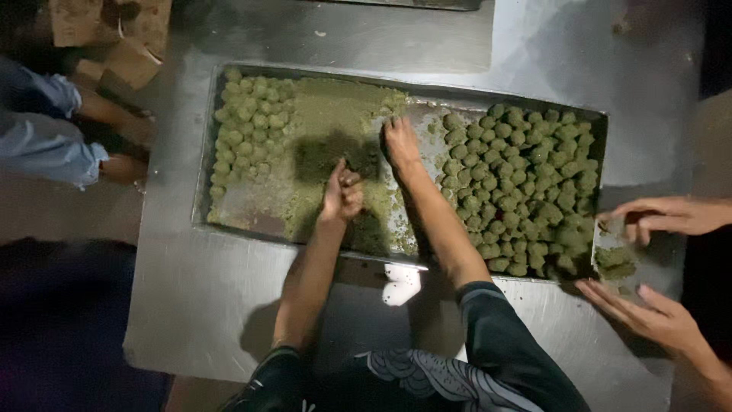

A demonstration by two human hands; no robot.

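Pinching a small lump of green mixture, the fingers of the left hand (341,194) are curled in tight, the thumb pressed against the fingertips; the lump itself is mostly hidden inside the grip, so its shape cannot be told. Left hand sits over the middle of the tray, above the loose green mixture (335,133) spread across the tray floor. Right hand (399,141) lies just beside it, farther from the body, fingers narrow and bent downward with the tips pressed into the edge of the same loose mixture; whether anything is held under them cannot be told. Both forearms reach in from the near edge, dark patterned sleeves at the elbows. Loose mixture occupies the centre of the metal tray (210,145). To the left of it, a cluster of rolled green balls (248,122) packed in rows against the left wall. To the right, a larger heap of green balls (522,187) filling the right end of the tray up to its wall. Tray rests on a steel table (198,305), with a bright reflection on the surface near the front rim. At the right tray corner, two hands of another person (659,217), fingers spread, hover over a small green pile (614,259). At the far left, another person's arms in light blue sleeves (46,122), and cardboard boxes (114,34) beyond.
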